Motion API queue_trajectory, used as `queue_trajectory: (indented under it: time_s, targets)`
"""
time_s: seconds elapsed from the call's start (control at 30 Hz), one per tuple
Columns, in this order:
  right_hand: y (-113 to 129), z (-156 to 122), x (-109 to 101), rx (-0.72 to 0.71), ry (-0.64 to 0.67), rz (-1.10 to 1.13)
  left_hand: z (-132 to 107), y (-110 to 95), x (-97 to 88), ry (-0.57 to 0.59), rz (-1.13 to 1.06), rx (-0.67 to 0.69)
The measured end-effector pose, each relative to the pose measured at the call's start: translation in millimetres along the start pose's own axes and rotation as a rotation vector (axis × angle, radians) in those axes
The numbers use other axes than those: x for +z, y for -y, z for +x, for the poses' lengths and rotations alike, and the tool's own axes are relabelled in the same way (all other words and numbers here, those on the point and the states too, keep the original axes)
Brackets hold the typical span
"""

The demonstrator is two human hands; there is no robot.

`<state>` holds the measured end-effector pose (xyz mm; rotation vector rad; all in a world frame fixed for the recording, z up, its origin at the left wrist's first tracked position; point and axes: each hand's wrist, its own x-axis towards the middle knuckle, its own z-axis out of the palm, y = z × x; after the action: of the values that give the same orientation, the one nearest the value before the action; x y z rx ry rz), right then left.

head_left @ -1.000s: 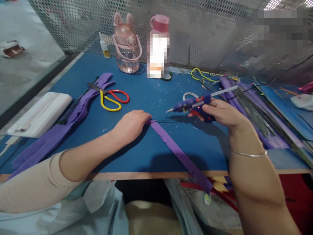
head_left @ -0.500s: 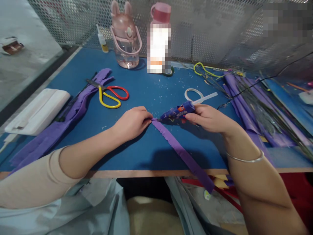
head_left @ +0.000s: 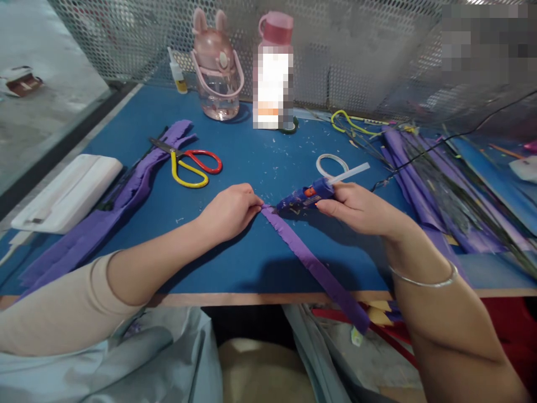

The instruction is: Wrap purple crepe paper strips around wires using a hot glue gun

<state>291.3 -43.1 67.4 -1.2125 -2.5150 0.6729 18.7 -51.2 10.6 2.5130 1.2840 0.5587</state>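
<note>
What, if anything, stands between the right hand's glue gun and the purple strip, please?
Nothing visible does: the right hand holds the glue gun with its tip right at the purple strip, near the left hand.

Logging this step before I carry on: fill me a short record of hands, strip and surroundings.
left hand: pinching the strip's upper end
right hand: holding the glue gun
nozzle: at the strip, near the left fingertips; contact unclear
strip: purple, lower end past the table's near edge
scissors: beyond the left hand
white ring: beyond the glue gun
</note>
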Motion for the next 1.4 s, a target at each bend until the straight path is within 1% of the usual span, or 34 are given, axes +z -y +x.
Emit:
queue_trajectory:
  time_s: [0.1,0.2,0.3,0.47,0.67,0.8,0.83,0.9,0.97,1.03,1.1,1.13,1.2,1.3,1.37,1.4]
  targets:
    - [0.6,-0.9,-1.5,-0.008,0.001,-0.019,0.3,-0.2,-0.4,0.000,0.001,-0.001]
    - [-0.9,1.6,3.8,0.007,-0.029,-0.046,0.5,-0.1,-0.4,0.007,0.017,0.003]
    - [-1.9,2.9,6.5,0.008,-0.027,-0.068,0.4,0.0,-0.2,0.009,0.030,0.002]
    - [-1.1,-0.7,0.0,-0.045,-0.014,-0.114,-0.4,0.1,0.1,0.019,0.018,-0.004]
    - [0.1,0.5,1.7,-0.063,-0.037,-0.112,0.2,0.4,-0.6,0.020,0.025,-0.002]
    - [-1.4,-4.6,-6.9,-0.063,0.016,-0.089,1.0,-0.1,0.1,0.038,0.024,-0.012]
    - [-4.0,-6.6,-10.0,-0.055,0.005,-0.069,1.1,-0.5,0.5,0.047,0.034,-0.021]
    - [-13.6,-10.0,-15.5,-0.035,-0.086,-0.026,1.1,-1.3,1.4,0.067,0.058,-0.034]
    - [-29.1,-11.4,-19.3,-0.024,-0.223,-0.004,1.0,-1.6,2.2,0.076,0.074,-0.035]
    - [-48.4,-10.1,-21.8,-0.025,-0.334,-0.030,0.8,-1.1,2.3,0.052,0.081,-0.022]
    - [-67.9,-7.1,-23.1,0.008,-0.398,-0.107,0.7,-0.5,1.1,0.006,0.074,0.011]
    - [-76.8,-5.4,-23.3,0.043,-0.407,-0.149,0.7,-0.5,-0.1,-0.013,0.062,0.036]
    - [-91.9,-2.1,-22.8,0.120,-0.379,-0.217,0.3,-2.1,-4.1,-0.016,0.025,0.053]
    - [-107.7,1.9,-18.4,0.202,-0.315,-0.275,-1.7,-8.8,-12.8,0.033,-0.024,-0.058]
    - [-114.8,4.0,-13.6,0.214,-0.275,-0.299,-4.0,-14.6,-18.8,0.017,-0.064,-0.120]
    - [-117.2,4.9,-11.2,0.214,-0.255,-0.308,-5.3,-17.2,-21.3,-0.009,-0.100,-0.121]
